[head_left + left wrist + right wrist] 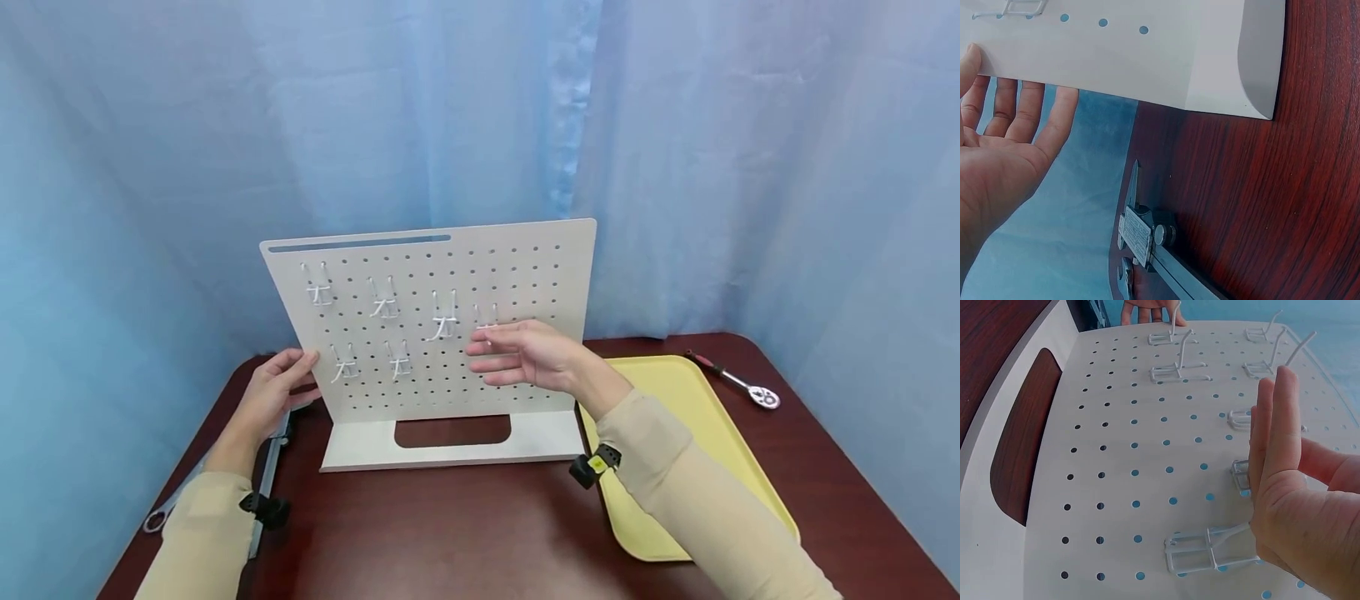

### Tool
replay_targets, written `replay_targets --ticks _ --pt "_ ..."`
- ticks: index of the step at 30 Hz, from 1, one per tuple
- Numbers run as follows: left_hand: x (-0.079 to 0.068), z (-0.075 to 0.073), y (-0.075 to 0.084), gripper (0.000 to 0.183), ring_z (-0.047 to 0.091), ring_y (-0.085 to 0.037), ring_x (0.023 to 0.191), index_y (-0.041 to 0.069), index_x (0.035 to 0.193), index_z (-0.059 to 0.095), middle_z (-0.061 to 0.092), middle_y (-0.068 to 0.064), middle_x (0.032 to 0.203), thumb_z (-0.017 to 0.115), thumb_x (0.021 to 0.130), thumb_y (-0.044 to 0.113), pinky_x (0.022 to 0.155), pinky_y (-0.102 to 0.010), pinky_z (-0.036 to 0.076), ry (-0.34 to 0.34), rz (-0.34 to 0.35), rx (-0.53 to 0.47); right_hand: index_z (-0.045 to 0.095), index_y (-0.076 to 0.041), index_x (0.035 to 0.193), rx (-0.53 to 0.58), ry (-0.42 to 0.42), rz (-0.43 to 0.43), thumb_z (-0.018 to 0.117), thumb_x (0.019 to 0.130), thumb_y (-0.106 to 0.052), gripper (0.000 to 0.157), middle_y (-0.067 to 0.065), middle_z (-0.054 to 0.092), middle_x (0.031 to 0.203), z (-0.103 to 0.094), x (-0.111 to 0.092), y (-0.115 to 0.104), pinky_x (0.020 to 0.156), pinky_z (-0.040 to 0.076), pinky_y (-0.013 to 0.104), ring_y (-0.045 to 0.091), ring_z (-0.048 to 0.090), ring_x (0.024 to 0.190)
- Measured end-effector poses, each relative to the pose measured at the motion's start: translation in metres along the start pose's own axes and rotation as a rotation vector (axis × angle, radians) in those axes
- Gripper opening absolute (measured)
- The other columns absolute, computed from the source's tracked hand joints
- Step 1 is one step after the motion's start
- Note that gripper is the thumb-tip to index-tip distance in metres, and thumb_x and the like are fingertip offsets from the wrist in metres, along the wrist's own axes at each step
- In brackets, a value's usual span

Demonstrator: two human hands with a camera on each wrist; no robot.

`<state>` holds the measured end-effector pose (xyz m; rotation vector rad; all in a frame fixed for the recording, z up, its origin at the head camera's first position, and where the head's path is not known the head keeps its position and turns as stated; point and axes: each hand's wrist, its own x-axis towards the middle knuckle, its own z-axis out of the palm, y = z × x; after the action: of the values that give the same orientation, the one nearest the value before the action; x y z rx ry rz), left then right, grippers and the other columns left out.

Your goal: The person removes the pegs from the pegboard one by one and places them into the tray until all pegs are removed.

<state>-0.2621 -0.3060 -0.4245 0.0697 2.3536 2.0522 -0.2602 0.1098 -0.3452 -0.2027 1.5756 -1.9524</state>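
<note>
A white pegboard [450,400] stands upright on its flat base, with several white wire hooks [444,327] set in its holes. My left hand [266,396] grips the board's left edge, thumb on the front face and fingers behind. Before the right half of the board is my right hand [536,358], its fingers straight and pointing left, holding nothing. One hook [486,317] shows just above those fingers and is partly covered by them. In the right wrist view, a double-pronged hook [1212,550] lies close beside the palm.
A yellow tray [697,400] lies right of the board, partly under my right forearm. Beyond it is a ratchet wrench [763,397]. On the left lie a digital caliper [1138,236] and a ring-ended wrench [174,500]. Blue curtains [450,108] surround the dark wooden table [420,533].
</note>
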Motion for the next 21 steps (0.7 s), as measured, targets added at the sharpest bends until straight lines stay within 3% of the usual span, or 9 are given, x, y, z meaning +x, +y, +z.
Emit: replay_targets --ticks 7,15,21 --pt "0.0011 -0.0005 -0.0005 0.026 0.069 -0.01 0.094 0.015 0.11 0.065 0.068 0.006 0.105 0.065 0.1 0.039 0.081 -0.031 0.06 0.007 0.002 -0.019 0.045 0.004 0.147 -0.012 -0.006 -0.006 0.052 0.108 -0.017 0.045 0.023 0.053 0.145 0.0009 0.0003 -0.0011 0.091 0.057 0.042 0.03 0.067 0.115" --pt "0.0023 -0.0001 -0.0027 0.029 0.069 -0.01 0.093 0.015 0.11 0.065 0.068 0.006 0.105 0.066 0.099 0.042 0.081 -0.03 0.06 0.019 -0.007 -0.004 0.048 0.004 0.144 -0.007 0.01 -0.014 0.053 0.107 -0.015 0.042 0.023 0.055 0.143 0.0006 0.0008 0.0015 0.087 0.059 0.041 0.041 0.055 0.128" --pt "0.0046 -0.0018 -0.0051 0.03 0.069 -0.011 0.095 0.017 0.11 0.065 0.068 0.006 0.106 0.066 0.098 0.044 0.081 -0.03 0.06 0.017 -0.001 0.011 0.048 0.004 0.144 -0.011 0.014 -0.016 0.054 0.107 -0.016 0.043 0.023 0.057 0.14 0.0028 -0.0002 0.0004 0.086 0.059 0.041 0.04 0.058 0.125"
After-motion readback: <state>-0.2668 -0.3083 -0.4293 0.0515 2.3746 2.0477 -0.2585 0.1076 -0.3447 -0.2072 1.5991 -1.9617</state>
